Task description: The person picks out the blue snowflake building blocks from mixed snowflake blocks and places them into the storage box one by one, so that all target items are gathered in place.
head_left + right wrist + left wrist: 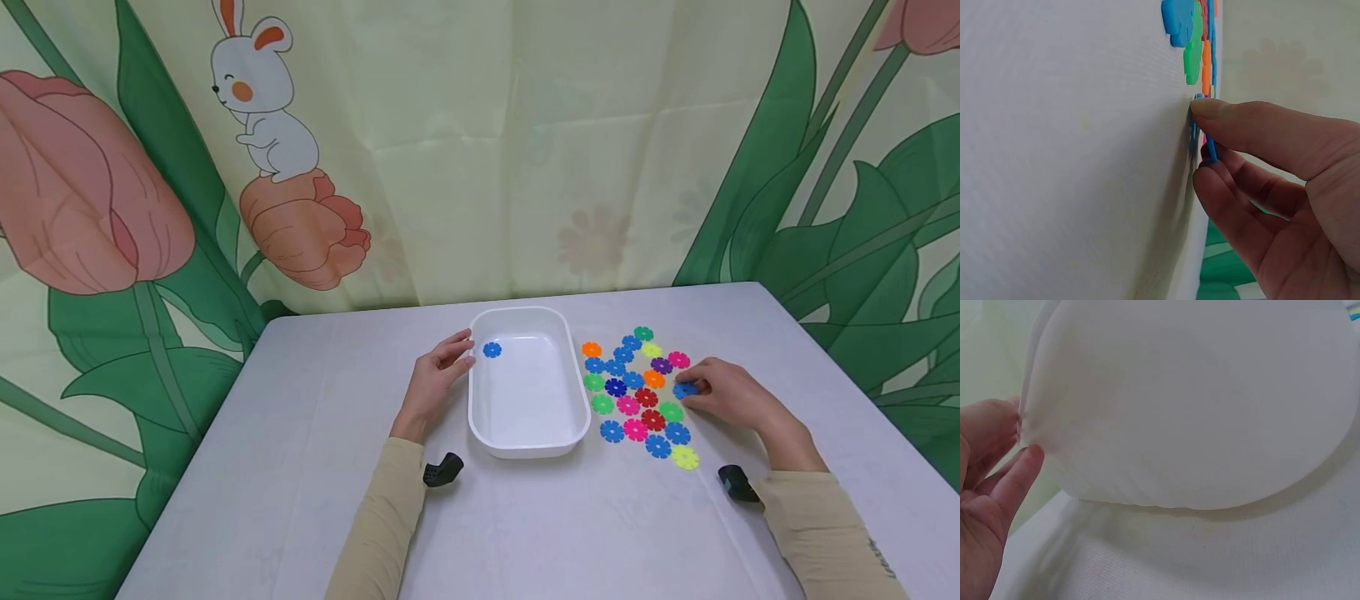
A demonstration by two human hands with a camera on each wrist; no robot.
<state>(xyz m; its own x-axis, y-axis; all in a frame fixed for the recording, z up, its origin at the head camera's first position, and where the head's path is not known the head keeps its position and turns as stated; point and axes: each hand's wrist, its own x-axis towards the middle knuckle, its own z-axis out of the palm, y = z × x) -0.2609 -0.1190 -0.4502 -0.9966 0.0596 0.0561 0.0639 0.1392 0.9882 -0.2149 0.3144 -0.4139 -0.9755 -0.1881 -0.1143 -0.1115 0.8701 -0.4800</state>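
Note:
My left hand (pixel 437 379) holds the left rim of a white plastic tray (pixel 528 447), its thumb against the outer wall in the left wrist view. One blue snowflake disc (pixel 492 350) lies inside the tray, near its far left corner. At the right edge of a spread of loose discs, my right hand (pixel 731 398) pinches another blue disc (pixel 685 390) between thumb and fingers. The right wrist view has this disc (pixel 1211 149) standing nearly on edge, close to the tabletop.
Several flat, notched discs, among them a red disc (pixel 652 420), a green disc (pixel 643 333) and a yellow disc (pixel 685 457), lie right of the tray. A white cloth covers the table (pixel 300 467). Behind it hangs a curtain (pixel 465 167) printed with tulips and a rabbit.

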